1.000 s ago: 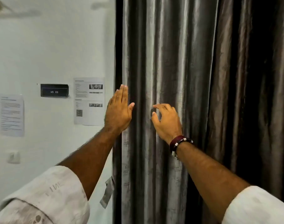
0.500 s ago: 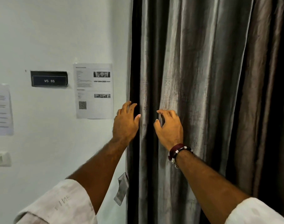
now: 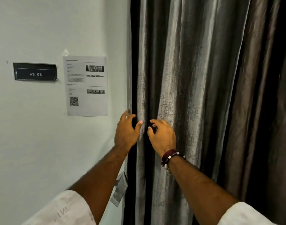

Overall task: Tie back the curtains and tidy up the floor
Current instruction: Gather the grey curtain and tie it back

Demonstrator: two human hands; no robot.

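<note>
head view: both hands, left hand (image 3: 125, 133) and right hand (image 3: 162, 135), half-curled against curtain (image 3: 179, 78) edge, nothing gripped

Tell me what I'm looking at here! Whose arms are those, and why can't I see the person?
The camera sits on the person's head and looks forward and down, so you see only their two arms reaching out, as if they were your own. There is no robot here, just bare hands. The left hand reaches round the edge of a shiny grey curtain, next to the white wall. The right hand, with a dark red bracelet at the wrist, touches the folds with bent fingers. Neither hand plainly grips the cloth yet. A grey strap hangs by the curtain's edge lower down. On the wall are a paper sheet and a sign reading WS 05.
</note>
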